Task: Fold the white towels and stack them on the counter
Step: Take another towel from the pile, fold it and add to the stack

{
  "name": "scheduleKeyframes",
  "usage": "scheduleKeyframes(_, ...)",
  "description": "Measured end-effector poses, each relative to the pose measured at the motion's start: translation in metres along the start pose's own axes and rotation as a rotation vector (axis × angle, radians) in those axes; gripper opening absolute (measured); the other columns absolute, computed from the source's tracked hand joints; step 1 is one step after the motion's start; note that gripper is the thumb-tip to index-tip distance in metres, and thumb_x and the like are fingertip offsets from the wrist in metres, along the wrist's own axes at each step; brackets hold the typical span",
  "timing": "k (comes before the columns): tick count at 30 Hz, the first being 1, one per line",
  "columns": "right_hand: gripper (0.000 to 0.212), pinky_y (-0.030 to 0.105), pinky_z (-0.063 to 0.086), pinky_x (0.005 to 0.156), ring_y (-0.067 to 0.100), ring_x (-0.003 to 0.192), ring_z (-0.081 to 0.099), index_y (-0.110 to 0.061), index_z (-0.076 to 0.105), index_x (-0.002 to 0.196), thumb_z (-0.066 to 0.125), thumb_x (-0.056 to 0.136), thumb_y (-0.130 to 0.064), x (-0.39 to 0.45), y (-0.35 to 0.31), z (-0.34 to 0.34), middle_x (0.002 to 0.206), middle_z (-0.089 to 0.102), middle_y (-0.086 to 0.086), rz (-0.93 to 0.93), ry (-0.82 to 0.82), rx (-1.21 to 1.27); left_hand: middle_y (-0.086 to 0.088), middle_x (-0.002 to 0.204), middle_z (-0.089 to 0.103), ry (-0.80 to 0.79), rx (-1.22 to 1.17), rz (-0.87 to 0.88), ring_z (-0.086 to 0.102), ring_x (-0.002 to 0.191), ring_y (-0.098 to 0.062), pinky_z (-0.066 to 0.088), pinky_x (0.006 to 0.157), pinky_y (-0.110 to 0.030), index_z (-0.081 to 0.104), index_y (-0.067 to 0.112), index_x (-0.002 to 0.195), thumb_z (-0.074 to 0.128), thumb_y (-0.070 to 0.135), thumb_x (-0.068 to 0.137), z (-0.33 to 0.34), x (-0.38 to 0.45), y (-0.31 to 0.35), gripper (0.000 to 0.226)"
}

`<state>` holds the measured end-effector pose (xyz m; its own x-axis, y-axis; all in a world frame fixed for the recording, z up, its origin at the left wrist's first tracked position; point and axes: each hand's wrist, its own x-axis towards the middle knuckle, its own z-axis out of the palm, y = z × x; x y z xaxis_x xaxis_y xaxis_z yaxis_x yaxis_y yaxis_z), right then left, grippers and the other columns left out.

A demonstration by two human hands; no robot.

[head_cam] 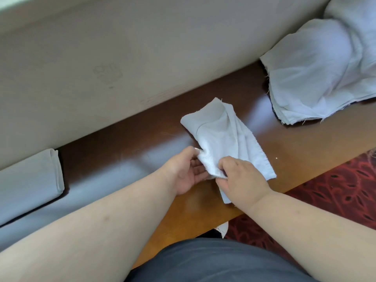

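A small white towel (221, 135) lies crumpled on the brown table (130, 159), near the middle. Its far end rests flat on the wood and its near end is lifted a little by two hands. The left hand (186, 169) is palm up under the near edge, and its thumb and fingers pinch the cloth. The right hand (242, 178) is palm down on top, with its fingers curled round the same edge. The two hands are just beside each other. Far off to the right sits a messy pile of white cloths (317, 78). Far off to the left sits a neat folded stack (28, 184). A pale wall (122, 58) runs along the back of the table. A red patterned carpet (335, 190) shows below the table's near edge
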<state>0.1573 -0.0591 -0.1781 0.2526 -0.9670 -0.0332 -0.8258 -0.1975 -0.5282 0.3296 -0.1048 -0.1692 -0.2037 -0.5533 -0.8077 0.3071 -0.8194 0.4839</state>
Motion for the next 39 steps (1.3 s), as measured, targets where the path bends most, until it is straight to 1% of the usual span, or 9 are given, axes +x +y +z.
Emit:
scheduleKeyframes(3, 0.032, 0.027, 0.025, 0.055, 0.015, 0.052, 0.035, -0.016, 0.049, 0.074, 0.081, 0.077, -0.017, -0.006, -0.004, -0.008, 0.061, 0.037, -0.012, -0.101, 0.057, -0.006, -0.012, 0.083, 0.072, -0.003, -0.16, -0.099, 0.073, 0.077, -0.029, 0.058, 0.062, -0.035, 0.067, 0.005, 0.08, 0.056, 0.028, 0.092, -0.002, -0.001, 0.005, 0.028)
scheduleKeyframes(7, 0.037, 0.028, 0.029, 0.055, 0.015, 0.049, 0.032, -0.014, 0.05, 0.067, 0.087, 0.064, -0.007, -0.012, -0.003, -0.008, 0.055, 0.039, -0.005, -0.208, 0.042, -0.1, -0.012, 0.101, 0.075, 0.24, -0.196, -0.098, 0.074, 0.077, -0.027, 0.059, 0.059, -0.037, 0.067, 0.005, 0.111, 0.066, 0.032, 0.093, 0.007, 0.007, 0.004, 0.033)
scheduleKeyframes(13, 0.015, 0.027, 0.032, 0.058, 0.019, 0.047, 0.035, -0.016, 0.042, 0.062, 0.043, 0.075, -0.024, -0.013, -0.003, -0.013, 0.053, 0.041, -0.003, -0.294, -0.034, -0.217, 0.007, 0.11, 0.06, 0.596, -0.354, 0.118, 0.066, 0.088, -0.024, 0.057, 0.08, -0.038, 0.03, 0.06, 0.136, 0.071, 0.027, 0.083, 0.0, -0.011, 0.006, 0.075)
scheduleKeyframes(16, 0.023, 0.028, 0.028, 0.054, 0.02, 0.045, 0.03, -0.018, 0.031, 0.062, 0.052, 0.07, -0.022, -0.007, -0.012, -0.015, 0.051, 0.031, -0.005, -0.343, -0.08, -0.266, 0.018, 0.096, 0.05, 0.68, -0.156, 0.299, 0.057, 0.082, -0.011, 0.051, 0.083, -0.035, 0.026, 0.062, 0.137, 0.066, 0.03, 0.086, -0.01, -0.026, 0.013, 0.072)
scheduleKeyframes(19, 0.034, 0.027, 0.023, 0.053, 0.019, 0.044, 0.023, -0.019, 0.024, 0.062, 0.058, 0.063, -0.021, -0.002, -0.023, -0.017, 0.05, 0.023, -0.007, -0.377, -0.087, -0.322, 0.016, 0.117, 0.051, 0.72, -0.034, 0.425, 0.052, 0.079, -0.001, 0.045, 0.081, -0.03, 0.023, 0.061, 0.139, 0.063, 0.03, 0.09, -0.022, -0.04, 0.018, 0.07)
scheduleKeyframes(23, 0.022, 0.027, 0.025, 0.054, 0.018, 0.046, 0.023, -0.02, 0.024, 0.061, 0.044, 0.067, -0.025, -0.001, -0.032, -0.013, 0.053, 0.023, -0.008, -0.411, -0.127, -0.365, 0.014, 0.119, 0.048, 0.693, 0.281, 0.652, 0.058, 0.063, 0.0, 0.041, 0.058, -0.015, 0.033, 0.062, 0.131, 0.057, 0.023, 0.093, -0.043, -0.066, 0.031, 0.059)
scheduleKeyframes(30, 0.027, 0.03, 0.024, 0.054, 0.02, 0.062, 0.042, -0.027, 0.025, 0.07, 0.048, 0.082, -0.02, -0.002, -0.081, 0.017, 0.067, 0.037, -0.008, -0.06, -0.214, -0.233, 0.011, 0.1, 0.06, 0.514, 0.418, 0.707, 0.051, 0.044, -0.003, 0.042, 0.044, -0.016, 0.034, 0.066, 0.122, 0.054, 0.019, 0.084, -0.091, -0.111, 0.043, 0.064)
scheduleKeyframes(33, 0.024, 0.028, 0.024, 0.045, 0.013, 0.051, 0.044, -0.032, 0.03, 0.081, 0.046, 0.093, -0.019, -0.005, -0.106, 0.024, 0.06, 0.044, -0.007, 0.187, -0.03, -0.045, 0.015, 0.127, 0.052, 0.504, 0.41, 0.747, 0.065, 0.08, 0.0, 0.054, 0.067, -0.019, 0.03, 0.066, 0.126, 0.054, 0.018, 0.083, -0.111, -0.118, 0.06, 0.069)
scheduleKeyframes(39, 0.015, 0.036, 0.044, 0.061, 0.021, 0.073, 0.054, -0.027, 0.059, 0.105, 0.051, 0.097, -0.017, 0.004, -0.134, -0.01, 0.1, 0.052, -0.003, 0.175, 0.241, -0.1, 0.013, 0.103, 0.06, 0.616, 0.253, 0.673, 0.055, 0.055, -0.008, 0.047, 0.051, -0.024, 0.053, 0.053, 0.1, 0.045, 0.023, 0.07, -0.158, -0.125, 0.1, 0.043)
